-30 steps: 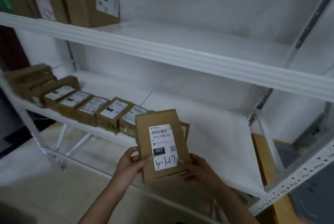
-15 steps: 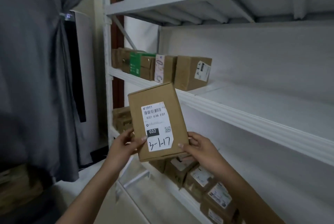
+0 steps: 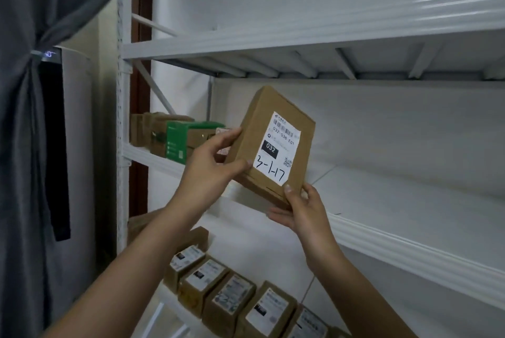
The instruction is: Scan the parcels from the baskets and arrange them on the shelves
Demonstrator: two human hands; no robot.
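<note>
The left hand held the brown box by its left side; the right hand pinched its bottom corner; the box was tilted mid-frame, by the white shelf; small boxes lined the bottom.

Your middle shelf lies bare right of the boxes crowding its left end; the upper shelf caps the headroom above it.
</note>
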